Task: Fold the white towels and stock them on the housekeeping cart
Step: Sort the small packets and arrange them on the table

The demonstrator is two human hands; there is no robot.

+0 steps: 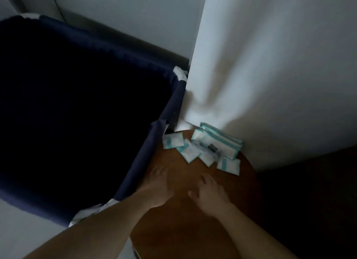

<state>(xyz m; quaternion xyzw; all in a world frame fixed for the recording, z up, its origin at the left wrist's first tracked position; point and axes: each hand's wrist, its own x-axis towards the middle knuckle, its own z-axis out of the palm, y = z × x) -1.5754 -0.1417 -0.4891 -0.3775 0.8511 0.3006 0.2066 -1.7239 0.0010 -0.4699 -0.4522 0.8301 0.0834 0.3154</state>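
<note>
The only large white fabric in view is a white cloth [237,69] hanging in long folds ahead of the hands and off to their right. Its long axis runs up and down, and its lower end comes down at the far edge of the round wooden tabletop [183,229]. Whether it is one of the towels or a curtain cannot be told in this dim, blurred view. The right hand [210,194] is nearer to it than the left hand [157,183], so a reach for it would go forward and rightward.

Both hands lie palm down, low over or on the tabletop, with fingers spread and nothing held.

Between the hands and the cloth's foot lies a scatter of white-and-teal packets [212,148]. Left of the left hand, and close beside it, stands a deep navy fabric bin [77,104], probably part of the cart.
</note>
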